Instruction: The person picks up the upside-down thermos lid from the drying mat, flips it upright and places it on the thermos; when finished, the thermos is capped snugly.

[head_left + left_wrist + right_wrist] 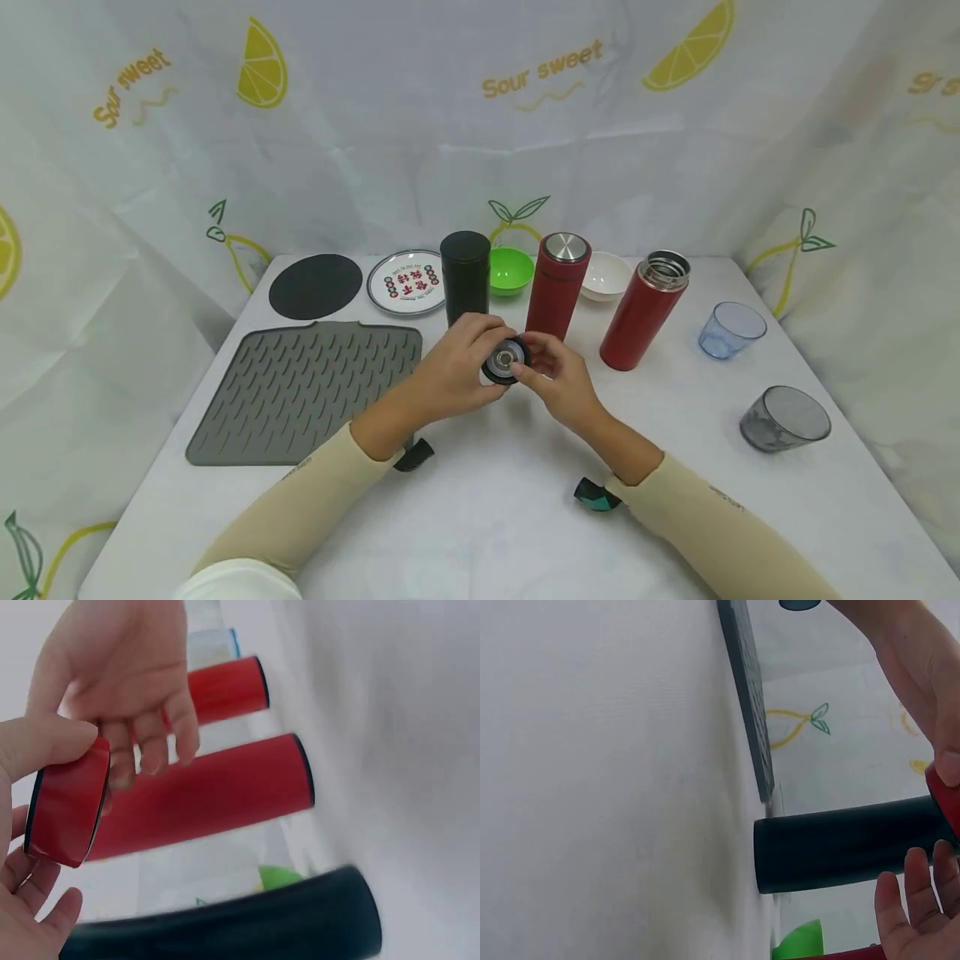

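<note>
My left hand grips a short red flask lid between thumb and fingers. In the head view the lid's dark rim and pale ringed underside face up toward me. Beside it is my right hand, its thumb on the underside near the rim and its index finger at the edge, pinching it. The other right fingers are loosely bent. Just behind the hands stand a black flask and a capped red flask. Further right, an open red flask shows a bare steel neck.
A grey ridged mat lies left, with a black round mat and a printed plate behind it. Green and white bowls sit behind the flasks. Blue and grey cups stand at right.
</note>
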Demonstrator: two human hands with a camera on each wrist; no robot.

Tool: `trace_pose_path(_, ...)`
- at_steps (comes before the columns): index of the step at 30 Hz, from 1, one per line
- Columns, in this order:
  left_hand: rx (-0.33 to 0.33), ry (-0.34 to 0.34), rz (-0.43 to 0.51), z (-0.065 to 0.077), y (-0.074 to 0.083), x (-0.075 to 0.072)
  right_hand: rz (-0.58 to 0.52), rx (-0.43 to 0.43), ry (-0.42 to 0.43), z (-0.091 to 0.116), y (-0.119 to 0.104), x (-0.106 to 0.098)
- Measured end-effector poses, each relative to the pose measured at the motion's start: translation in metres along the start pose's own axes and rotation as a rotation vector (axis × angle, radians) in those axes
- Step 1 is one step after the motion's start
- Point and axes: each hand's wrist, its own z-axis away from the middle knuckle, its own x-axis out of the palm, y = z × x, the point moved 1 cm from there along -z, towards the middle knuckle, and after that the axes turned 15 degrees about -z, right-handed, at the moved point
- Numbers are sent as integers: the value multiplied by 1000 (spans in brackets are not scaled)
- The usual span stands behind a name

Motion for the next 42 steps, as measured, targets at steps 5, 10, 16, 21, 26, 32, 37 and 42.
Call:
trace_pose_path(5, -84, -61, 60, -4, 4, 9, 44, -17, 45, 3, -19, 6)
trace_pose_path(10, -561, -312, 517, -6, -2, 12, 43, -88, 64, 2, -24, 4)
trace_pose_path(16, -869, -468, 1036, -16, -4, 13, 68, -237, 4, 0, -25, 1)
trace_pose_path(21, -874, -438, 1128, -29, -3, 12, 92, -297, 9, -1, -28, -8)
trace_pose_path(26, -777, -327, 1107, -53, 5, 4, 39, -386, 57, -1, -30, -28)
trace_pose_path(32, -593, -197, 1042, -91, 30, -6, 127, -684, 364, 6, -30, -62)
trace_pose_path(37, -532, -148, 1030, -131, 52, 9, 69, -788, 630, -5, -26, -97)
trace_pose_path(42, -528, -76, 855, -169, 68, 36, -78, -628, 591, -21, 2, -127)
